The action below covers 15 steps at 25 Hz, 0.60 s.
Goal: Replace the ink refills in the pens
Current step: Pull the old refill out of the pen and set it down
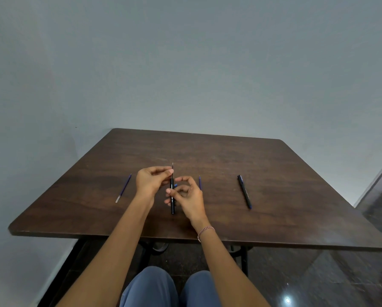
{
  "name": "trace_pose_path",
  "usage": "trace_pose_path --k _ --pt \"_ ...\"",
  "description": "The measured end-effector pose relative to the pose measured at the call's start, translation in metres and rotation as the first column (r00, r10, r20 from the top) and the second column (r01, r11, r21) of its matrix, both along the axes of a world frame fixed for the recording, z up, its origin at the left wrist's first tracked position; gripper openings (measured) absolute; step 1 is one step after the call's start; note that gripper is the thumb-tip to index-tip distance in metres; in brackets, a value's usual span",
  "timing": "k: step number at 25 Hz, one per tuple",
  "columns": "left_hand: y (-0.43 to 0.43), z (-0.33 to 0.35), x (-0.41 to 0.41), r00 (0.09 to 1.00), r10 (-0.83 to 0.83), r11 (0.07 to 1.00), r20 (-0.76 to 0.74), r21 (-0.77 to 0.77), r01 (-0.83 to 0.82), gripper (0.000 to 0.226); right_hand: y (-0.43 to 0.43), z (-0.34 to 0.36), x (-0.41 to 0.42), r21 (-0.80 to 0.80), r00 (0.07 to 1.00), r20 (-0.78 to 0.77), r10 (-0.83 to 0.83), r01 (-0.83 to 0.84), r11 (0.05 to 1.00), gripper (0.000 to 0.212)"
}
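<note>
A black pen barrel (173, 207) stands nearly upright above the middle of the brown table (207, 156). My right hand (189, 197) grips it around the middle. A thin refill (172, 168) sticks out of its top end, and my left hand (151, 179) pinches that refill near its tip. A small blue piece shows between my right fingers beside the barrel. On the table left of my hands lies a loose blue refill (124, 188). Another blue refill (200, 182) lies just beyond my right hand, partly hidden. A whole dark pen (244, 192) rests at the right.
The table stands against a grey wall (185, 63), with its near edge above my knees (172, 289). A dark glossy floor (340, 273) shows to the right and under the table.
</note>
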<state>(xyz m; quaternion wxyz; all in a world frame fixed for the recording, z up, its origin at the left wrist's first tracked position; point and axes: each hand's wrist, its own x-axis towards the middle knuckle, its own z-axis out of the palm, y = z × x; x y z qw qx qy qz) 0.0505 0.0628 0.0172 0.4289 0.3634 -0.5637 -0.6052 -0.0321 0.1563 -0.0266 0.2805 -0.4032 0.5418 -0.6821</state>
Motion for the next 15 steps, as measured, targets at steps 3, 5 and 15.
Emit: trace_pose_path --k 3,5,15 --pt "-0.001 0.008 0.005 0.997 -0.064 0.997 0.041 -0.028 0.066 0.013 0.0 -0.001 0.0 0.016 1.0 -0.015 0.017 -0.016 1.0 0.031" --pt "-0.002 0.012 0.006 0.997 -0.069 0.995 0.037 -0.067 0.071 0.015 0.0 -0.001 0.0 0.028 0.999 -0.021 0.028 -0.027 0.999 0.032" --pt "-0.033 0.035 0.022 0.966 0.164 0.986 -0.199 0.042 -0.159 0.024 -0.001 0.001 0.003 0.12 0.993 0.004 0.115 -0.115 0.986 0.038"
